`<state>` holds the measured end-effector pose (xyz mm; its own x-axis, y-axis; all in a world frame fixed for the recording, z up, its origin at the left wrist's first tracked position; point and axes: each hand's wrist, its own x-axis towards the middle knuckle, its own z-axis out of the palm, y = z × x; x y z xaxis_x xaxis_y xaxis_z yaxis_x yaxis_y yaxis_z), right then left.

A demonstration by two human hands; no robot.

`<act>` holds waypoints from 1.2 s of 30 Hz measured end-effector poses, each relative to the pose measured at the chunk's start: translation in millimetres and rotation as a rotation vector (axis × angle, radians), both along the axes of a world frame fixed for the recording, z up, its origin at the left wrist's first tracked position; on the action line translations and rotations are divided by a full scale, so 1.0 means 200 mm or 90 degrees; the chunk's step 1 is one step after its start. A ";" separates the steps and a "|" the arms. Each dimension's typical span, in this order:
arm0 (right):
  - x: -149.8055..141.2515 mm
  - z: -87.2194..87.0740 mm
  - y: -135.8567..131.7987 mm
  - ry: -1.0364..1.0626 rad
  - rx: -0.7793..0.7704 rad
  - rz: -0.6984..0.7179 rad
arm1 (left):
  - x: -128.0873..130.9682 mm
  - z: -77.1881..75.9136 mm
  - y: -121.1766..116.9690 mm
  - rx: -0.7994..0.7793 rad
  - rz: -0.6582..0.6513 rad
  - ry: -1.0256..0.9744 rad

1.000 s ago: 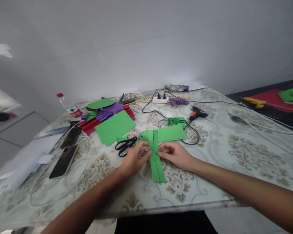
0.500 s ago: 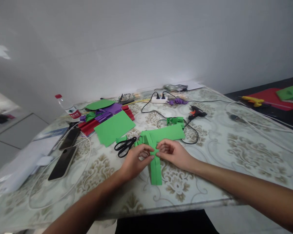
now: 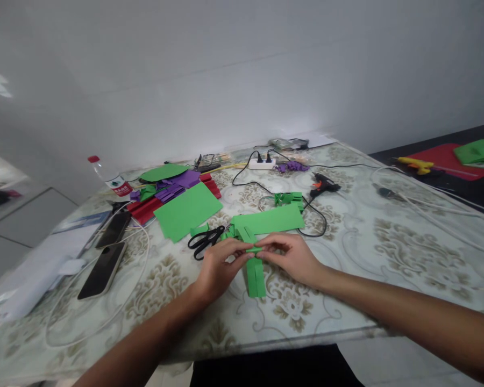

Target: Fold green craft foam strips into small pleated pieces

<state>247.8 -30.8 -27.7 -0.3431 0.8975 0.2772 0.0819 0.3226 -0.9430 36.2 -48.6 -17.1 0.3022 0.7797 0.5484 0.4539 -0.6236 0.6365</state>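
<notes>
A green paper strip (image 3: 256, 279) with a lengthwise slit or fold runs toward me over the flowered tablecloth. My left hand (image 3: 222, 263) pinches its middle between thumb and fingers from the left. From the right, my right hand (image 3: 288, 257) pinches the same spot, the fingertips of both hands nearly meeting. The strip bends up a little where they grip it. Just beyond lies a wider green paper piece (image 3: 272, 219), which the strip's far end overlaps. Black-handled scissors (image 3: 205, 241) rest beside my left hand, their blades partly under green scraps.
Green sheets (image 3: 187, 212) and purple and red paper lie at the left back, near a water bottle (image 3: 115, 180). Two phones, the nearer phone (image 3: 102, 271) dark, sit at left. A black glue gun (image 3: 324, 184), its cord and a power strip (image 3: 262, 164) are behind.
My fingertips have closed together on the strip's middle, which is now pinched and bent. The strip's near end has drawn slightly away from me.
</notes>
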 end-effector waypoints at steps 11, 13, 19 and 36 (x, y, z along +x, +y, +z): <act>0.00 0.05 -0.02 -0.087 0.131 -0.024 | 0.01 0.02 -0.01 0.041 0.003 0.007; 0.00 0.05 -0.02 -0.102 0.154 -0.012 | 0.01 0.03 -0.01 0.040 0.006 -0.002; 0.00 0.04 -0.02 -0.119 0.060 0.021 | -0.01 0.03 -0.03 -0.071 0.023 -0.065; 0.00 0.02 0.00 0.011 -0.202 0.118 | -0.02 0.02 0.06 -0.334 0.021 -0.235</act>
<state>247.2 -30.7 -23.3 -0.5052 0.8630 0.0018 0.0331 0.0215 -0.9992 32.6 -37.0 -13.7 0.1379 0.9782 0.1551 0.1602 -0.1766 0.9712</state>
